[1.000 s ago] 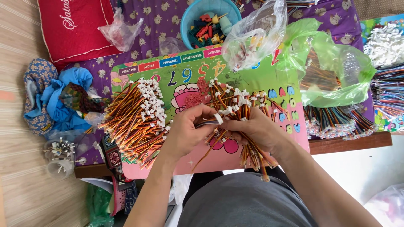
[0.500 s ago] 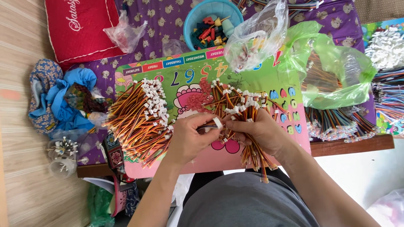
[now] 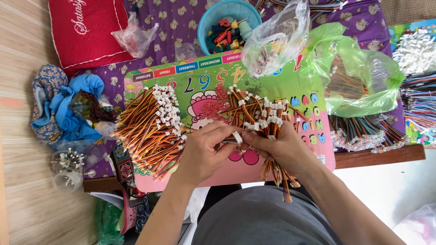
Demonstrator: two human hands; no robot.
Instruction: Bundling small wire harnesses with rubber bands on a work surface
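Observation:
My left hand (image 3: 202, 152) and my right hand (image 3: 281, 147) meet over a colourful printed board (image 3: 272, 81). Between their fingertips they pinch a small white connector (image 3: 237, 137) on a thin wire. The right hand also grips a bundle of orange, red and brown wires (image 3: 272, 170) with white connectors, whose ends hang down past the board's near edge. A pile of the same wires (image 3: 150, 129) lies fanned out just left of my left hand. More loose wires (image 3: 245, 109) lie on the board beyond my fingers.
A blue bowl (image 3: 205, 22) of small parts stands at the back, next to a clear plastic bag (image 3: 272, 41). A green bag (image 3: 363, 77) holds wires at right, with more bundles (image 3: 363, 131) beneath. Blue cloth (image 3: 72, 109) and a red cushion (image 3: 86, 27) lie left.
The hands stay together over the board, the fingers shifting slightly on the connector. The view has tilted a little; nothing else moved.

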